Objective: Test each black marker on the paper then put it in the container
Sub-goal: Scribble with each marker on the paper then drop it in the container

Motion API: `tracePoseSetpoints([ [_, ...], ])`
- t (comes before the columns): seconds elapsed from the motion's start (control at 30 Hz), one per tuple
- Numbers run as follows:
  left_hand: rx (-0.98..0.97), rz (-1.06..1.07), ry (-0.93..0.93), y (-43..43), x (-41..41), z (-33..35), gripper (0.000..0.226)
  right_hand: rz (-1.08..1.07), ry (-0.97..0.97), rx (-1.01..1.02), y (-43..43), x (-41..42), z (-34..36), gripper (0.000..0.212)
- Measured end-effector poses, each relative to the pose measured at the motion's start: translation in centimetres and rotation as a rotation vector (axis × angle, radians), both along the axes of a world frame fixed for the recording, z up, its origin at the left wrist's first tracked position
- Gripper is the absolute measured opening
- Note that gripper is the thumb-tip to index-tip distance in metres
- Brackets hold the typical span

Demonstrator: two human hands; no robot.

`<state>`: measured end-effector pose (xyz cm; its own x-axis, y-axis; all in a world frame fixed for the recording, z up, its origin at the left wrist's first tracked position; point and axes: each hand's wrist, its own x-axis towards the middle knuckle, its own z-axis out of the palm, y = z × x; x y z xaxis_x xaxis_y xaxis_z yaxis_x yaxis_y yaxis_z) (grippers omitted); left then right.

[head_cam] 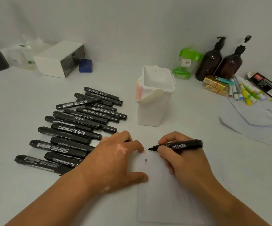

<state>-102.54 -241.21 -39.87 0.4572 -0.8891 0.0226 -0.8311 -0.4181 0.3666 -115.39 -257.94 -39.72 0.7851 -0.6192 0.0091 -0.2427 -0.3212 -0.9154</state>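
On paper point(161, 201), hands point(115, 159) point(185, 162), right around marker point(181, 145)

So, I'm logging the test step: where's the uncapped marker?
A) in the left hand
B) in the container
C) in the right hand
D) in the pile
C: the right hand grips the marker, its bare tip pointing left, close to a short black mark on the paper.

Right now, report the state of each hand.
Left hand: resting on the paper, fingers curled; whether it holds anything cannot be told.
Right hand: gripping an uncapped black marker.
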Motion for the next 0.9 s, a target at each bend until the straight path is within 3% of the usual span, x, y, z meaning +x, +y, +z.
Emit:
tracePoseSetpoints([
  [0.23, 0.026, 0.019, 0.020, -0.16, 0.07, -0.02, 0.073, 0.003, 0.020, -0.120, -0.24, 0.14, -0.24, 0.012],
  [0.9, 0.047, 0.023, 0.035, -0.08, 0.05, 0.28, 0.075, -0.017, 0.059, -0.152, -0.43, 0.18, -0.36, 0.012],
])
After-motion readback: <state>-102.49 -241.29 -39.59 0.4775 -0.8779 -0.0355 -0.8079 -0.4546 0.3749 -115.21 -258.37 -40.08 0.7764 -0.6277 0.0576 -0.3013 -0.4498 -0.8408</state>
